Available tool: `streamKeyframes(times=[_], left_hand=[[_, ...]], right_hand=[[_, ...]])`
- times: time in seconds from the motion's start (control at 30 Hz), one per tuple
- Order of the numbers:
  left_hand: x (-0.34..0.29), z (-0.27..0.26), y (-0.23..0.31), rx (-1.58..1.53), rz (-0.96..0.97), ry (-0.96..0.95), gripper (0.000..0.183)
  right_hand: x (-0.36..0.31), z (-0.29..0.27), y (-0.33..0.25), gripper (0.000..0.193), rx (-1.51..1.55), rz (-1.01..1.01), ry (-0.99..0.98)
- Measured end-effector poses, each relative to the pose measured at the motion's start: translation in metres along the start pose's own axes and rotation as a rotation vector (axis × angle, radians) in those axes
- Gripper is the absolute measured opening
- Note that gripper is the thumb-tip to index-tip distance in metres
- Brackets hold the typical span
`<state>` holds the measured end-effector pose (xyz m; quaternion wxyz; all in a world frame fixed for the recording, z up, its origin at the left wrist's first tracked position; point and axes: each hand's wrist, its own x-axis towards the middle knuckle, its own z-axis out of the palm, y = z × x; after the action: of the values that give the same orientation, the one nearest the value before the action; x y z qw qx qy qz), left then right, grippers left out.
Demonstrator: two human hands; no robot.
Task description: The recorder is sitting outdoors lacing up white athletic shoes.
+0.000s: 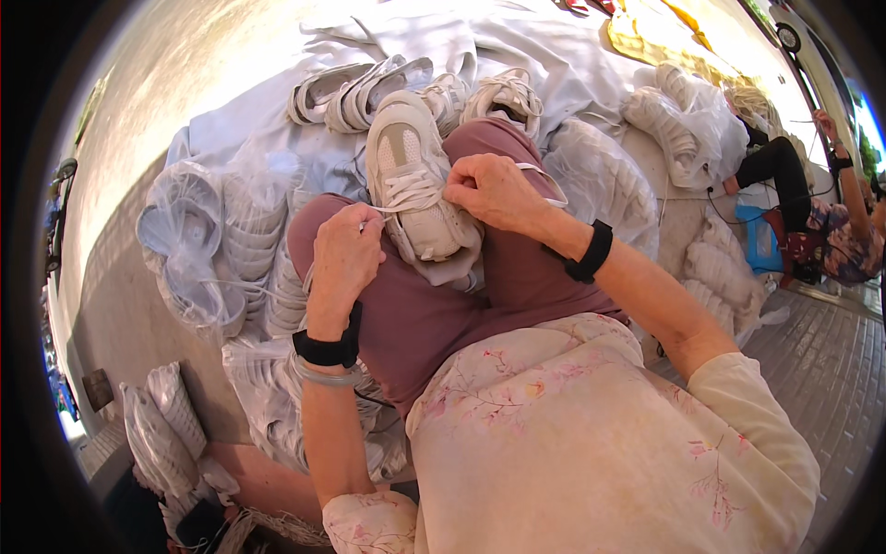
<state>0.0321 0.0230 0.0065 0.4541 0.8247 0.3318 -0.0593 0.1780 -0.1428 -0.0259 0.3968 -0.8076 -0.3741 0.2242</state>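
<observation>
A cream sneaker (403,157) rests between my knees, its toe pointing away from me and its laced opening toward me. White shoelaces (413,191) cross its tongue. On the sneaker's left side, my left hand (348,251) pinches a lace end, and the lace stretches from the fingers to the eyelets. My right hand (496,192) is closed at the sneaker's right edge, with its fingertips on the laces. A loop of lace sticks out beyond that hand's far side. The fingers partly hide where each lace passes through.
Several unbagged sneakers (365,92) lie on a pale sheet (420,46) beyond my knees. Clear plastic bags of shoes (217,240) crowd my left, with more bags (688,129) to the right. Another person (844,231) sits at far right beside a blue stool (759,242).
</observation>
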Motion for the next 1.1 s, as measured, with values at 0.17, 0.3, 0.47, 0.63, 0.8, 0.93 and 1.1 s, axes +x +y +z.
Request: streamKeyframes(times=[0.17, 0.3, 0.47, 0.63, 0.8, 0.93, 1.1], left_hand=[[0.001, -0.007, 0.011, -0.047, -0.158, -0.105, 0.021], [0.000, -0.008, 0.012, -0.044, -0.117, -0.109, 0.021], [0.001, -0.006, 0.010, -0.071, -0.146, -0.078, 0.021], [0.001, -0.003, 0.012, -0.064, -0.144, -0.095, 0.021], [0.018, 0.003, -0.027, 0.066, 0.155, -0.037, 0.021], [0.022, 0.000, -0.016, 0.163, 0.198, -0.043, 0.020], [0.013, 0.009, 0.013, -0.114, -0.060, 0.020, 0.018]], right_hand=[[0.002, -0.001, 0.002, 0.023, 0.007, 0.051, -0.029], [0.001, -0.001, 0.001, 0.023, 0.012, 0.045, -0.025], [0.001, -0.001, 0.003, 0.024, 0.008, 0.040, -0.015], [-0.001, -0.001, 0.006, 0.024, 0.008, 0.046, -0.008], [0.002, 0.003, 0.001, 0.024, 0.023, 0.035, -0.016], [0.005, 0.001, -0.006, 0.023, 0.035, 0.064, -0.024], [-0.005, 0.010, 0.009, 0.018, -0.134, -0.200, 0.166]])
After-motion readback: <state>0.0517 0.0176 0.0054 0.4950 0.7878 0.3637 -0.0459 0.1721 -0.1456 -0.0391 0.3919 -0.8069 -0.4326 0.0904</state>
